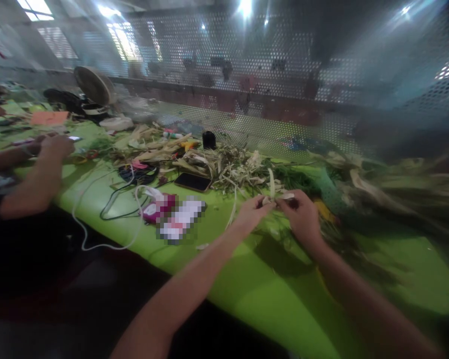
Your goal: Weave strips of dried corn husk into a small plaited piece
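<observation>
Above the green tabletop [228, 264], my left hand [253, 212] and my right hand [301, 215] come close together, fingers pinched. Between them is a pale dried husk strip [272, 184]; one end stands upright and another pale piece shows at the right fingertips. Both hands grip it, though the fingers hide exactly how it is folded. Just behind lies a heap of shredded dry husk [243, 167], with dark green fibres [297, 178] to its right. A thin pale strand trails down beside my left wrist.
Left of my hands lie a dark phone [192, 181], a blurred-out flat item [182, 219], a magenta packet [159, 208] and a looping white cable [97, 248]. A black cylinder [209, 140] stands behind. Another person's hands [56, 144] are at far left. A perforated screen [224, 60] backs the table.
</observation>
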